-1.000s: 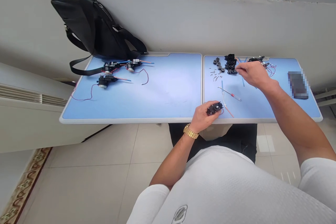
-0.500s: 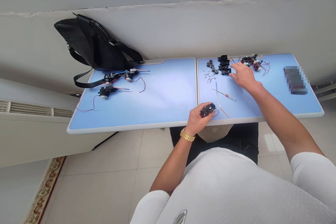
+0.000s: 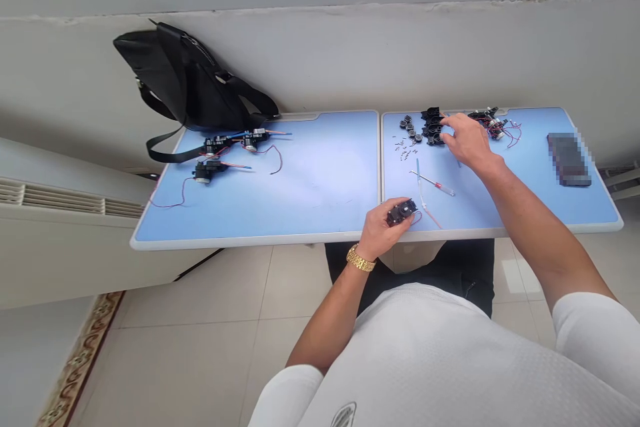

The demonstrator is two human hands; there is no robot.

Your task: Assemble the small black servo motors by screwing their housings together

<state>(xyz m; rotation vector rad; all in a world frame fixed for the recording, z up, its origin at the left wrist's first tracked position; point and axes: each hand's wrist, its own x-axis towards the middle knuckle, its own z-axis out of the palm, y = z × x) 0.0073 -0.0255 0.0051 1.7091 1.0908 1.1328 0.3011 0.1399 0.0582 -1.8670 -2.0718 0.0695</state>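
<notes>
My left hand (image 3: pixel 381 230), with a gold wristwatch, grips a small black servo motor (image 3: pixel 401 212) at the table's front edge, and a thin red wire trails from it. My right hand (image 3: pixel 466 143) rests at the far side of the right blue mat (image 3: pixel 530 213), fingertips at a cluster of black plastic housings (image 3: pixel 433 127). I cannot see anything held in it. Left of the housings lie small round black parts (image 3: pixel 407 125) and several tiny screws (image 3: pixel 401 149). A red-handled small screwdriver (image 3: pixel 434 182) lies nearer me.
Several wired black servos (image 3: pixel 215 170) lie on the left blue mat. More wired servo parts (image 3: pixel 487 121) sit at the back right. A pixelated dark rectangular object (image 3: pixel 569 160) lies far right. A black bag (image 3: pixel 190 80) leans on the wall behind.
The view has swung slightly and the table now sits more level. My right hand has moved down onto the black housings. My left hand keeps its grip on the servo.
</notes>
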